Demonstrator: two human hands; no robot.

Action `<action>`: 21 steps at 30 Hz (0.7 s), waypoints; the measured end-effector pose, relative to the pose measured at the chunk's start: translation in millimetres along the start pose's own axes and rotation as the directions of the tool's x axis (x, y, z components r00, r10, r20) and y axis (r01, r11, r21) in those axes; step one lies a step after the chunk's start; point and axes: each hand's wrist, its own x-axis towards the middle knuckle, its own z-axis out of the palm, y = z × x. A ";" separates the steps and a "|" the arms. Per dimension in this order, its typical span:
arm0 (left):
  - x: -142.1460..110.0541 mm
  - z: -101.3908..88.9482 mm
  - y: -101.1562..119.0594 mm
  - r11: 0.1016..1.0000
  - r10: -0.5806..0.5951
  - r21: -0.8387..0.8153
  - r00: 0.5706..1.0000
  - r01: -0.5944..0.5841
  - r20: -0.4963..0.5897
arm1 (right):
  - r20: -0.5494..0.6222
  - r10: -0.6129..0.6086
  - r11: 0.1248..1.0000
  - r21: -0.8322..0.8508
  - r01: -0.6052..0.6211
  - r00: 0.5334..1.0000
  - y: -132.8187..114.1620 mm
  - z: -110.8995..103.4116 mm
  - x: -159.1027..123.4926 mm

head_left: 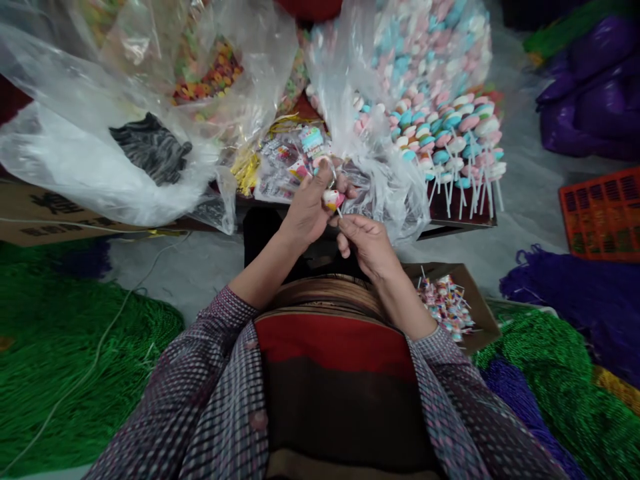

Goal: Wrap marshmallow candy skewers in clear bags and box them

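My left hand [306, 212] is closed round a small wrapped lollipop [332, 198] with a pink and white head, held in front of a low table. My right hand [367, 245] pinches the lollipop's thin white stick just below the head. Both hands meet close together above my lap. Just beyond them lie small printed candy wrappers [293, 163] and a clear plastic bag [385, 180].
A heap of pink, blue and white lollipops [450, 127] fills the table's right. Large clear bags [100, 133] of colourful sweets sit at left. A cardboard box of wrapped lollipops [447, 307] is at my right. Green [65, 347] and purple [575, 300] bead strands cover the floor; an orange crate [603, 213] stands right.
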 end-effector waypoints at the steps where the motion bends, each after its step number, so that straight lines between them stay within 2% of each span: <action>1: -1.9 -0.5 -1.8 1.000 -0.012 0.015 0.999 0.012 0.031 | -0.021 -0.014 1.000 0.010 0.014 1.000 1.7 1.3 1.6; 4: -7.1 -5.7 -8.0 0.994 -0.025 0.104 0.994 0.014 0.103 | -0.089 -0.094 0.995 -0.024 0.093 0.992 5.1 0.8 5.4; 6: -11.5 -10.2 -12.5 0.971 0.023 0.232 0.993 -0.050 0.115 | -0.161 -0.181 0.979 -0.122 0.163 0.970 4.4 -2.5 6.2; 9: -19.4 -14.2 -17.9 0.873 0.195 0.435 0.975 -0.221 0.103 | -0.230 -0.317 0.916 -0.326 0.234 0.920 0.7 -7.2 5.1; 12: -23.9 -12.8 -17.8 0.745 0.379 0.563 0.921 -0.359 0.087 | -0.219 -0.429 0.835 -0.467 0.292 0.876 -1.2 -8.2 2.3; 14: -24.1 -10.1 -14.3 0.669 0.453 0.619 0.886 -0.411 0.099 | -0.209 -0.471 0.794 -0.524 0.308 0.857 -0.6 -7.7 0.1; 17: -22.5 -6.6 -8.5 0.597 0.477 0.673 0.868 -0.437 0.140 | -0.208 -0.508 0.758 -0.569 0.319 0.836 0.9 -7.9 -2.8; 21: -21.9 -5.3 -9.1 0.550 0.463 0.716 0.870 -0.431 0.169 | -0.204 -0.529 0.750 -0.567 0.341 0.824 1.9 -9.9 -5.4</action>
